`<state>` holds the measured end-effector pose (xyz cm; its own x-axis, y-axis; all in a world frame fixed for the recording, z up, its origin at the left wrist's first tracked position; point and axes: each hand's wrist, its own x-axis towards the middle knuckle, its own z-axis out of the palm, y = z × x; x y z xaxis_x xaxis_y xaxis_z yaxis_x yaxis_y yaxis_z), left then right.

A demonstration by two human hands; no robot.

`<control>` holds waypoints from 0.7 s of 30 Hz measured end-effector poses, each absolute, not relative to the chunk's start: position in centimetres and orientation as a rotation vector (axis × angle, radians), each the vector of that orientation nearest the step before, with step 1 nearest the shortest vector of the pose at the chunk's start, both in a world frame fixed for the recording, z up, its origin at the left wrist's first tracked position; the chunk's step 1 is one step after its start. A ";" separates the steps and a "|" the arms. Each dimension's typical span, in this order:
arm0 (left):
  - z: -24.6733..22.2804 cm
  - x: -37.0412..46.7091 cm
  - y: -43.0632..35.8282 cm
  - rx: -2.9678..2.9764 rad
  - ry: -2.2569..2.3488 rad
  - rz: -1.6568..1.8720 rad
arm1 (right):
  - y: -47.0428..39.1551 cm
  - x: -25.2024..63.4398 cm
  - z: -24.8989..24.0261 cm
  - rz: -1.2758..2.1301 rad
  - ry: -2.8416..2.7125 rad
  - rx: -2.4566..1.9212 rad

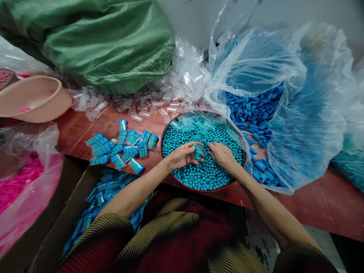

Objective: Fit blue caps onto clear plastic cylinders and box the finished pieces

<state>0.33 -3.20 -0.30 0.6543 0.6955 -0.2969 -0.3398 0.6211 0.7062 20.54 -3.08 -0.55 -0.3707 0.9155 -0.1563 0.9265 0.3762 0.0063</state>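
Note:
A round basin (162, 146) full of small blue balls (201, 178) is in front of me. Over it, my left hand (183, 155) grips a small clear plastic container (197, 152) with blue balls inside. Beside it, my right hand (222, 155) has its fingers curled down at the balls; whatever lies between its fingertips is hidden. Several empty clear containers (190, 120) rest on the balls at the far side of the basin. Left of the basin, filled containers with blue caps (137, 166) are scattered on the red tabletop (76, 140).
Behind the basin spreads a heap of clear containers (184, 89) beside a green sack (113, 49). An open plastic bag of blue caps (250, 110) stands right. A pinkish basin (34, 96) and pink pieces (21, 182) are left. Below, a box holds filled blue-capped containers (99, 201).

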 end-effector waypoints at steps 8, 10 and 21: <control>-0.6 1.0 -3.0 0.940 0.808 0.798 | -3.3 20.5 -0.4 -0.319 2.500 1.823; -0.6 0.9 -2.7 0.941 0.855 0.845 | -3.3 20.4 -0.8 -0.331 2.481 1.811; -0.5 1.1 -3.3 0.835 0.711 0.781 | -3.8 20.7 1.7 -0.846 2.847 2.055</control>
<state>1.08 -3.29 -0.52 0.5215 0.8201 -0.2355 -0.3108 0.4397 0.8427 20.68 -3.78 1.70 -0.2791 0.9545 0.1051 0.7422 0.2839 -0.6070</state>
